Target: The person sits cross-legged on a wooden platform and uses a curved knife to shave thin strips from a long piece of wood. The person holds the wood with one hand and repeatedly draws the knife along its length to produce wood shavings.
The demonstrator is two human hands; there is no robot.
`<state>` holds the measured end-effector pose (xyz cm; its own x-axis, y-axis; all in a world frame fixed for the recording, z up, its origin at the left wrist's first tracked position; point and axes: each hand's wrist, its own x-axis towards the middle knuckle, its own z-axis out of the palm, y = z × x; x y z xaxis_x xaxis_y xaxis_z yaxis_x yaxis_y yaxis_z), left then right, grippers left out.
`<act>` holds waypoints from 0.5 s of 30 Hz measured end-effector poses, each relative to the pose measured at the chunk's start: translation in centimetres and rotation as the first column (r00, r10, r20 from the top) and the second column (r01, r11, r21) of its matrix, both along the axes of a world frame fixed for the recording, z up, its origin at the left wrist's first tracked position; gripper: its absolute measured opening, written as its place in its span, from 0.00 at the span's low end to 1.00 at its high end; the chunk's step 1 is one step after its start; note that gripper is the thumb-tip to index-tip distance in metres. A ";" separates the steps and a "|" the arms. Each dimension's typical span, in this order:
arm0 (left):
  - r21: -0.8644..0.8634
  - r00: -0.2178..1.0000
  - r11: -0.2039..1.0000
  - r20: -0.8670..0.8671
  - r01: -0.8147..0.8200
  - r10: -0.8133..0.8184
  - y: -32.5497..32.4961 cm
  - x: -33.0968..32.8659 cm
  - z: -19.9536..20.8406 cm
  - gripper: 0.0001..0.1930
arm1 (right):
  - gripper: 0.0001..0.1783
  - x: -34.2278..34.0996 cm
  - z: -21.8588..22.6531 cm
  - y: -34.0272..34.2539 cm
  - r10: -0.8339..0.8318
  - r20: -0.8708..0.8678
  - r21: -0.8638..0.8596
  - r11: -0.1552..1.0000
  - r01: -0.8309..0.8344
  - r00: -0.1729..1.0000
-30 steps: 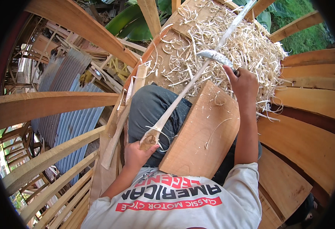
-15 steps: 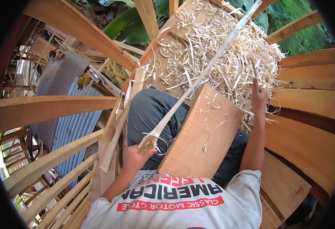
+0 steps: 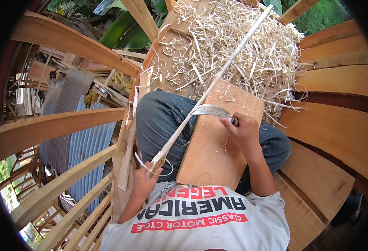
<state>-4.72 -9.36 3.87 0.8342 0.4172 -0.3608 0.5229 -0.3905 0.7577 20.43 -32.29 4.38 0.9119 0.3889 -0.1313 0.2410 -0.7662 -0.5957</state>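
Head | left hand (image 3: 144, 184) grips stick (image 3: 176, 136) | right hand (image 3: 245, 133) grips curved knife (image 3: 212, 110) | board (image 3: 211, 157) across lap (image 3: 161, 119), shavings (image 3: 251, 54) beyond

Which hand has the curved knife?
The right hand: its fingers wrap the handle of the curved knife. The left hand instead holds the thicker, near end of the pale wooden stick.

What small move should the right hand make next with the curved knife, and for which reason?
Probably the right hand should push the curved knife along the wooden stick, away from the left hand. The knife is already at the stick, though contact is hard to confirm, and the left hand grips the near end, so an outward stroke seems safer.
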 end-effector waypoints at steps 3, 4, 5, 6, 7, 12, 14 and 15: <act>0.026 1.000 0.999 0.009 -0.027 0.027 -0.4 0.0 -0.2 0.10 | 0.31 -0.9 -0.2 1.1 0.079 0.066 -0.030 0.997 -0.077 0.995; 0.098 1.000 0.995 -0.020 -0.014 0.016 -0.8 0.5 0.7 0.10 | 0.32 -1.0 -0.2 1.7 0.095 0.043 -0.050 0.994 -0.093 0.995; 0.128 1.000 0.992 -0.023 -0.011 0.014 -1.1 0.6 0.7 0.10 | 0.33 -0.9 -0.4 1.7 0.087 0.059 -0.073 0.994 -0.083 0.994; 0.157 1.000 0.987 -0.026 -0.008 0.012 -1.3 0.5 0.6 0.10 | 0.33 -0.8 -0.8 1.8 0.080 0.075 -0.096 0.993 -0.072 0.994; 0.187 1.000 0.982 -0.028 -0.004 0.010 -1.4 0.4 0.4 0.11 | 0.33 -0.6 -1.1 1.8 0.073 0.090 -0.120 0.991 -0.062 0.993; 0.249 0.999 0.968 -0.037 0.019 -0.011 -1.9 0.3 0.1 0.10 | 0.35 2.9 -1.0 0.7 -0.024 0.215 -0.265 0.961 0.082 0.976; 0.276 0.999 0.961 -0.045 0.026 -0.014 -1.9 0.1 -0.1 0.10 | 0.35 3.3 -0.9 0.7 -0.008 0.230 -0.276 0.958 0.073 0.973; 0.286 0.999 0.958 -0.050 0.027 -0.014 -2.0 0.0 -0.3 0.10 | 0.36 3.6 -1.0 0.7 0.008 0.249 -0.304 0.950 0.070 0.968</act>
<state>-4.71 -11.35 3.62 0.8287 0.4918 -0.2671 0.5447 -0.5987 0.5873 24.02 -31.55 3.33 0.9417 0.3363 -0.0115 0.3225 -0.9116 -0.2550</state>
